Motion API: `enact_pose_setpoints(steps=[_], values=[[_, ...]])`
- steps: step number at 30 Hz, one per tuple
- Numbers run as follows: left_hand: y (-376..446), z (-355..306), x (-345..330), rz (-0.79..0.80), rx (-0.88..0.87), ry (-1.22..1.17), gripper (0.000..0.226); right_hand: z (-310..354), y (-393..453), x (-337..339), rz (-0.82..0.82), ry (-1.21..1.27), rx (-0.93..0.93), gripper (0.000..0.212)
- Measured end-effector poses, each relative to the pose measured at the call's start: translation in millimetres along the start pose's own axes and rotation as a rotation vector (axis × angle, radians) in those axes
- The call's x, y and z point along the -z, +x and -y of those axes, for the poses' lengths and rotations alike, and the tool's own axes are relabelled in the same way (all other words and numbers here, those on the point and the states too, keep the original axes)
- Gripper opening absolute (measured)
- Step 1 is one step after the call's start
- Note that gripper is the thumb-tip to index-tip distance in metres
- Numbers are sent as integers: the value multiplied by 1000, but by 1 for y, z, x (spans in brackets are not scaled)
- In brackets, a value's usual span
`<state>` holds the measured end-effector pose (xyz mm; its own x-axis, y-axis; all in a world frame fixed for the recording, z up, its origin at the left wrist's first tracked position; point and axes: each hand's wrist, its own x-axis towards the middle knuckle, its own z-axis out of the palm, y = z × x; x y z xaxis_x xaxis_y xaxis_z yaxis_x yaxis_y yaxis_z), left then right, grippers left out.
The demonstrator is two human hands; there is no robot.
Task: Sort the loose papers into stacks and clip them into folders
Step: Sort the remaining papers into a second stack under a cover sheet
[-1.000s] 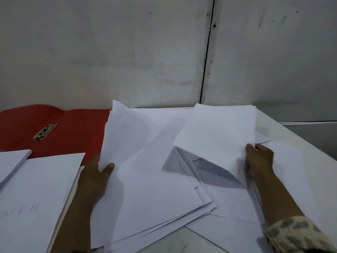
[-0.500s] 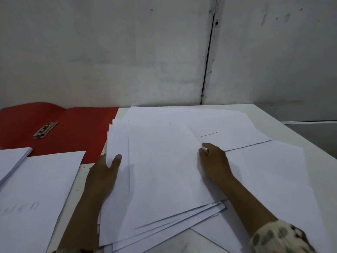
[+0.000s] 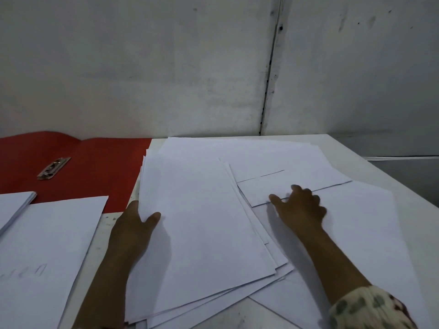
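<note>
Grey scuffed wall behind, white worktop (image 3: 370,162) in front of us, and paper pretty much everywhere. So the sheet we care about next is the small loose sheet (image 3: 280,186) sitting on top of the spread on the right side, long axis running roughly left to right, its near edge facing us. Our right hand (image 3: 300,210) is right on that near edge, fingers (image 3: 275,199) loosely spread and touching it, not clamped round anything yet as far as we can tell. Our left hand (image 3: 136,224) is well off to the left, thumb on top of the gathered stack (image 3: 202,233) and gripping its left edge, the rest tucked underneath. So the right is clearly the nearer hand; we reckon it slides that sheet leftward onto the stack. Further out, left of everything, the open red folder (image 3: 95,167) with its metal clip (image 3: 54,168), plus two sorted piles (image 3: 47,245).
</note>
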<state>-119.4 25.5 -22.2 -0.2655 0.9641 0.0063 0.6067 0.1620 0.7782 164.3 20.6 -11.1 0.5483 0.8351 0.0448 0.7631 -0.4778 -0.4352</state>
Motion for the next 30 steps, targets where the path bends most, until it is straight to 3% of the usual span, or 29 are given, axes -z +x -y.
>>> enact_pose_setpoints(steps=[4, 11, 17, 25, 30], values=[[2, -1, 0, 3, -1, 19, 47, -4, 10, 0, 49, -17, -39, 75], [-2, -3, 0, 8, -19, 12, 46, 7, 22, -12, 91, 343, 55, 58], [-3, -3, 2, 4, -17, -23, 45, -8, 30, -4, -217, 931, -144, 40], [-5, -7, 2, -7, 8, -26, 46, -25, 33, 18, -401, 1577, -421, 41], [-4, -6, 2, -16, 18, -21, 46, -26, 12, 37, -409, 1890, -449, 18]])
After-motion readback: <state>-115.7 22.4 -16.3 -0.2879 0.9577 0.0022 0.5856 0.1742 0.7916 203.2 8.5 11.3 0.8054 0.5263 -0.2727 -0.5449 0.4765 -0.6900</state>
